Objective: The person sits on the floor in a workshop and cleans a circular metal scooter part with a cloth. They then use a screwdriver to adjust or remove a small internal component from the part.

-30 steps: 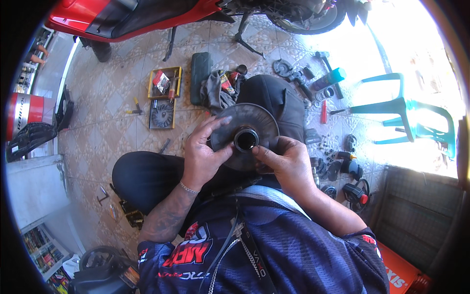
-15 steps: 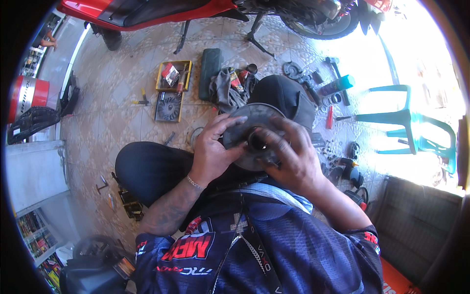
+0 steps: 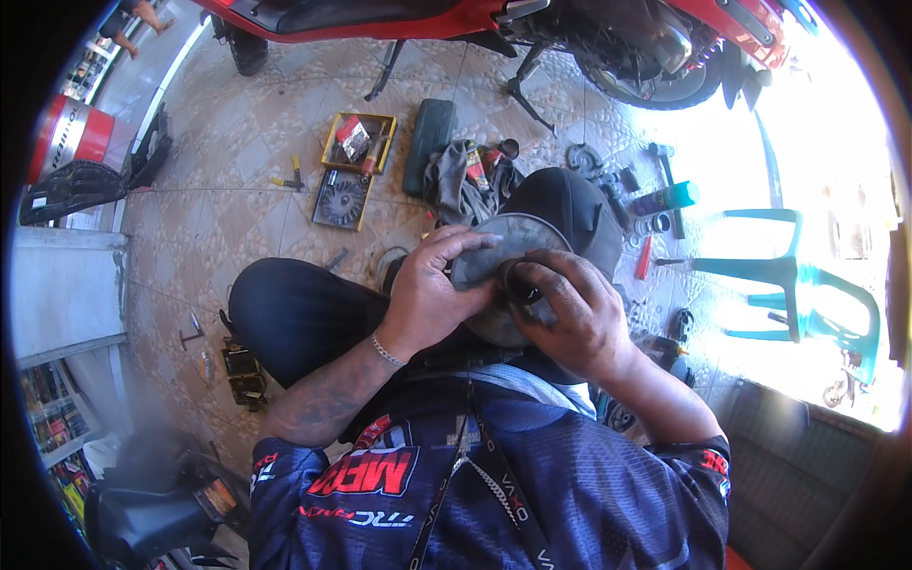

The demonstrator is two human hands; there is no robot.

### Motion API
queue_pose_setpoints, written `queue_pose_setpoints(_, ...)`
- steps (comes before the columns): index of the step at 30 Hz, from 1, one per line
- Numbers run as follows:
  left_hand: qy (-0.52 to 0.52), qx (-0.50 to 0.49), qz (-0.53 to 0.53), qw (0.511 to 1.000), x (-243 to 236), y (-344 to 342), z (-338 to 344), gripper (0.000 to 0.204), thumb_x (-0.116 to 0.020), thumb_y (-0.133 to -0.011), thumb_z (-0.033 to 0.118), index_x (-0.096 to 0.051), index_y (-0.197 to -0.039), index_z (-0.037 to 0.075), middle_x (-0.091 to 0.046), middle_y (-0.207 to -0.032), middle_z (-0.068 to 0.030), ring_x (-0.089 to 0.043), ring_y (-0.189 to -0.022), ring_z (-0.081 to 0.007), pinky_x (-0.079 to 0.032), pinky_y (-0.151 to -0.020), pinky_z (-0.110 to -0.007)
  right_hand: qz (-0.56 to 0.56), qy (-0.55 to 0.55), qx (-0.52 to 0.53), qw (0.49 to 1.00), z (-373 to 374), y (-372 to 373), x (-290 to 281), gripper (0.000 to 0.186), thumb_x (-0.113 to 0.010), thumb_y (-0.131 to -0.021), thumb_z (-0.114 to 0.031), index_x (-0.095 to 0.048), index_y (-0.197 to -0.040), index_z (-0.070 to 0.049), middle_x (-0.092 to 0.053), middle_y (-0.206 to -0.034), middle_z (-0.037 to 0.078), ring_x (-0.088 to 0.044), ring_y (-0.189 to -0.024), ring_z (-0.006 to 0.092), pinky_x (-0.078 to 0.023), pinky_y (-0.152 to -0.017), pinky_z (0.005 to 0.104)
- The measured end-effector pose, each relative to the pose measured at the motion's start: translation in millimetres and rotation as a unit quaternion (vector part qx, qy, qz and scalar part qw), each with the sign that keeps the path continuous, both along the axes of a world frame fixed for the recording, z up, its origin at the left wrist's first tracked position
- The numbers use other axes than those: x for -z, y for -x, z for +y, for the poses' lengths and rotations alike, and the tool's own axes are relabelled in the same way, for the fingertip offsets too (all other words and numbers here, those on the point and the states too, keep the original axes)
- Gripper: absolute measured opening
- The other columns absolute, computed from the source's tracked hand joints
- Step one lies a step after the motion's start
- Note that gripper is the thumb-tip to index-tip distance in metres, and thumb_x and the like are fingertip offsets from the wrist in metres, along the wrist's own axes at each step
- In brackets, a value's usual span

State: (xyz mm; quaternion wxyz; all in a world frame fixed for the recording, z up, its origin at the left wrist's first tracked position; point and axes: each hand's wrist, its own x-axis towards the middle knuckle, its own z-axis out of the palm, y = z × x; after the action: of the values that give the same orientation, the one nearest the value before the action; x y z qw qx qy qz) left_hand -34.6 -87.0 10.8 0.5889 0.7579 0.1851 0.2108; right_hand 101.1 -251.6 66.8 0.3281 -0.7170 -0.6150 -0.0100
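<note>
Over my lap I hold a grey metal pulley disc, its broad face tilted up. My left hand grips the disc's left edge, with the fingers on the face and the thumb toward the hub. At the centre is a dark round collar with an open bore. The fingers and thumb of my right hand close around this collar. I cannot tell whether the collar is separate from the disc.
A red motorcycle stands ahead on its stand. On the tiles lie a yellow-edged parts box, a green case, pliers, a grey cloth, a spray can and a hammer. Teal chairs stand right.
My view has shifted, so the floor items sit lower and further right. My right fingers have drawn in from the disc's face to the collar. The left hand keeps its hold.
</note>
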Motion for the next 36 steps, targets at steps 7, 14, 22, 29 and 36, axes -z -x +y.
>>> queue_pose_setpoints(7, 0.035, 0.005, 0.021, 0.999, -20, -7, 4, 0.042, -0.083, -0.077, 0.012, -0.074, -0.117, 0.002, -0.070, -0.114, -0.0122, -0.068, -0.109, -0.0224, -0.051, -0.098, -0.032, 0.086, 0.024, 0.009, 0.996, 3, -16, -13, 0.049, -0.090, -0.071, -0.011, -0.068, -0.115, -0.005, -0.071, -0.114, 0.014, -0.073, -0.104, 0.0317, -0.061, -0.084, 0.0401)
queue_pose_setpoints(14, 0.031, 0.032, 0.056, 0.997, -37, -22, 13, 0.039, -0.080, -0.081, 0.015, -0.073, -0.116, 0.000, -0.071, -0.112, -0.0146, -0.068, -0.107, -0.0223, -0.052, -0.096, -0.033, 0.160, 0.048, 0.033, 0.985, 13, -31, -28, 0.044, -0.088, -0.071, -0.010, -0.069, -0.111, -0.003, -0.073, -0.108, 0.012, -0.073, -0.102, 0.0232, -0.059, -0.086, 0.0368)
queue_pose_setpoints(22, 0.188, 0.119, 0.100, 0.970, -72, -45, 27, 0.036, -0.071, -0.096, 0.020, -0.068, -0.123, -0.004, -0.072, -0.103, -0.0073, -0.064, -0.094, -0.0086, -0.053, -0.085, -0.026, 0.347, 0.077, 0.037, 0.934, 22, -61, -42, 0.042, -0.086, -0.078, -0.019, -0.069, -0.112, -0.002, -0.076, -0.101, 0.011, -0.075, -0.096, 0.0192, -0.058, -0.086, 0.0342)
queue_pose_setpoints(29, 0.202, 0.160, 0.182, 0.949, -89, -63, 39, 0.038, -0.066, -0.097, 0.015, -0.065, -0.132, -0.002, -0.072, -0.108, -0.0063, -0.065, -0.099, -0.0092, -0.053, -0.087, -0.024, 0.368, 0.133, 0.027, 0.920, 21, -77, -45, 0.047, -0.089, -0.080, -0.019, -0.065, -0.116, -0.001, -0.074, -0.107, 0.009, -0.071, -0.101, 0.0165, -0.055, -0.087, 0.0320)
queue_pose_setpoints(36, 0.318, 0.151, 0.193, 0.916, -93, -73, 49, 0.041, -0.062, -0.095, 0.013, -0.064, -0.133, -0.004, -0.072, -0.109, -0.0071, -0.068, -0.094, -0.0110, -0.054, -0.082, -0.023, 0.362, 0.095, -0.028, 0.927, 27, -86, -29, 0.049, -0.087, -0.083, -0.011, -0.061, -0.123, 0.001, -0.071, -0.117, 0.012, -0.069, -0.113, 0.0206, -0.054, -0.101, 0.0367)
